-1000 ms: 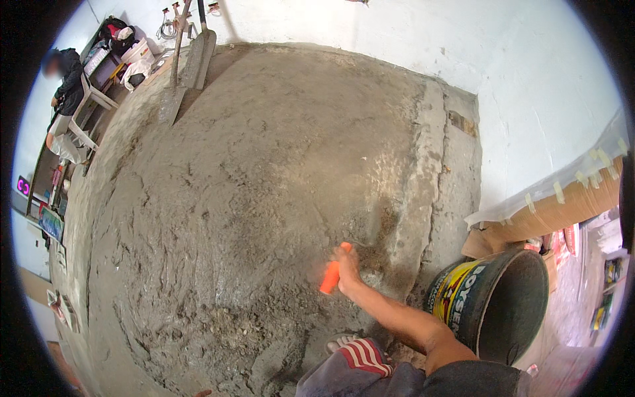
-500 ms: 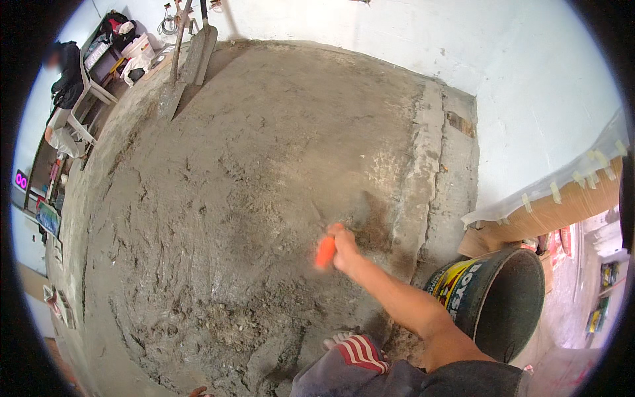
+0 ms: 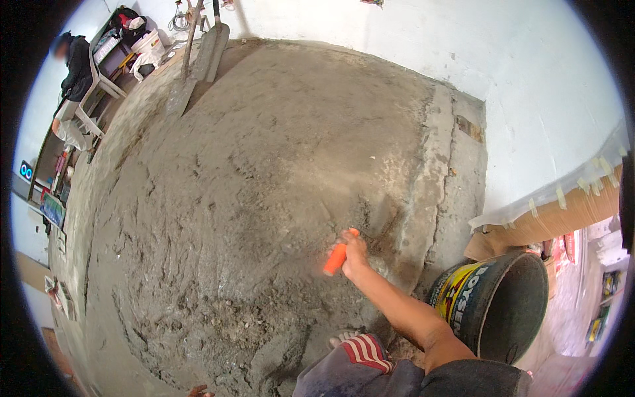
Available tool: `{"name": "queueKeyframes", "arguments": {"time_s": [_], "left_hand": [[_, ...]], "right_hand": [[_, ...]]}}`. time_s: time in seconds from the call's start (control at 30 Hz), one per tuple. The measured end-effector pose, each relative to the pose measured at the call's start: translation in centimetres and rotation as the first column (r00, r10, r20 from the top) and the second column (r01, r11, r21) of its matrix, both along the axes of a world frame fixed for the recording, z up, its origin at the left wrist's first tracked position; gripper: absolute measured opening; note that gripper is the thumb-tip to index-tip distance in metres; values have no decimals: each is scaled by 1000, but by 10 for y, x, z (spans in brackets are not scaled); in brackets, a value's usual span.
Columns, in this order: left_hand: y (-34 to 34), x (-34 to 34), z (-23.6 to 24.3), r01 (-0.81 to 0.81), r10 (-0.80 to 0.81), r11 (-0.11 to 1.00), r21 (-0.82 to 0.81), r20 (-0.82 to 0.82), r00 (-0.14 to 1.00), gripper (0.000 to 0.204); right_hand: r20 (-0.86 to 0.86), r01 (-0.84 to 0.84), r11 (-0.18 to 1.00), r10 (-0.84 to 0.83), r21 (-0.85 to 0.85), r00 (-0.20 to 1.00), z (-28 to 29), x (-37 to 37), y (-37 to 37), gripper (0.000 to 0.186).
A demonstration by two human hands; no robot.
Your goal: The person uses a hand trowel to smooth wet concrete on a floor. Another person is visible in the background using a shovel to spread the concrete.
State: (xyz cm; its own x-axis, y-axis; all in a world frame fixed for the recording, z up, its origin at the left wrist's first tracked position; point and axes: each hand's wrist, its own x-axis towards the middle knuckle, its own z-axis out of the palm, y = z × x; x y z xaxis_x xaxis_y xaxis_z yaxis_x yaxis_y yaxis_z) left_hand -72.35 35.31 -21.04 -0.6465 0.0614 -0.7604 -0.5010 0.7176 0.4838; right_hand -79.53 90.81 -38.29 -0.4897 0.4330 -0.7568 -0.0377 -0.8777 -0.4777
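Note:
My right hand (image 3: 355, 251) is closed around the orange handle of a trowel (image 3: 335, 260). The trowel's grey blade is hard to tell from the wet cement around it. Under it spreads wet grey cement (image 3: 218, 198), smoother toward the far side and lumpy, with pebbles, near my foot. Only a few fingertips of my left hand (image 3: 200, 392) show at the bottom edge, over the wet cement. The rest of that hand is cut off, so its grip is hidden.
A large black bucket (image 3: 512, 311) lies tipped beside my right arm, near a long cardboard piece (image 3: 549, 215) with plastic taped along it. Shovels (image 3: 211, 53) lean at the far wall (image 3: 410, 40). A person (image 3: 78, 69) sits on a plastic chair (image 3: 99, 83) at far left.
My right hand and the trowel have shifted slightly toward me and to the right. The view has turned a little. A bit more of my left fingertips shows.

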Motion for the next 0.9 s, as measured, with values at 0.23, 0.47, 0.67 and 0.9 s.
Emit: {"name": "queueKeyframes", "arguments": {"time_s": [0.23, 0.47, 0.67, 0.9], "left_hand": [[-6, -10, -14, 53, -52, 999, -10, 21, 998, 45], [11, -5, 10, 18, -18, 999, -28, 0, 1000, 48], [5, -13, -5, 38, -38, 999, 22, -9, 999, 50], [40, -23, 11, 124, -124, 991, -49, -4, 992, 53]], "right_hand": [[-16, -272, 961, 273, 49, 962, -13, -2, 6, 14], [474, -497, 675, 241, 545, 847, -34, -16, 69, 13], [592, -632, 292, 220, 718, 775, -111, -14, -5, 4], [452, -813, 87, 795, 576, 405, 2, 2, -32, 27]]}}
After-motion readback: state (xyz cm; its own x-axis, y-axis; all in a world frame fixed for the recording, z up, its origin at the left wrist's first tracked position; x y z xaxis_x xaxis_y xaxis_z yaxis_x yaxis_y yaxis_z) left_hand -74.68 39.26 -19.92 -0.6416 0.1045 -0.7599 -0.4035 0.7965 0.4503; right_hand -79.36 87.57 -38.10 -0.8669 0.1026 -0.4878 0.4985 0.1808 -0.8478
